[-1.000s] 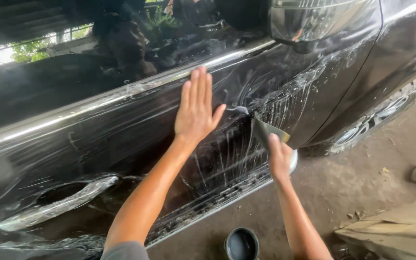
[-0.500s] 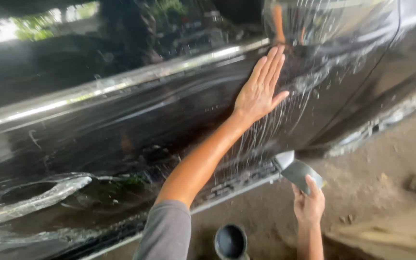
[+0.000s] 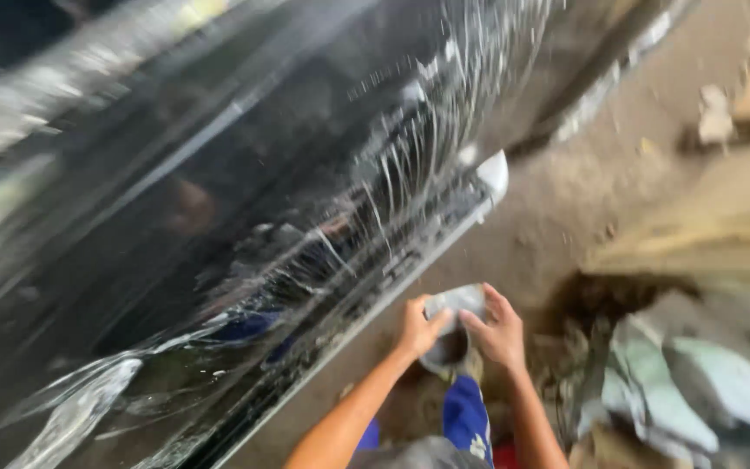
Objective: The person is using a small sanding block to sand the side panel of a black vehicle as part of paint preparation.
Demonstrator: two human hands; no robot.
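The view is blurred by head motion. Both hands are low, over a small dark round tin (image 3: 450,349) on the ground by the car. My left hand (image 3: 420,326) and my right hand (image 3: 498,330) together hold a grey-white piece, a scraper or cloth (image 3: 455,301), just above the tin. The black car door (image 3: 245,200) fills the left; it is glossy and streaked with white smears and wet trails. A white edge of the sill (image 3: 492,172) shows at the door's lower end.
Dusty concrete ground (image 3: 583,182) lies to the right of the car. Crumpled sheets and rubbish (image 3: 696,373) are piled at the lower right, with tan cardboard (image 3: 722,234) above them. My blue trousers (image 3: 466,421) show at the bottom.
My left hand left the door panel and came down. Both hands now meet at the tin on the ground. The view has swung downward.
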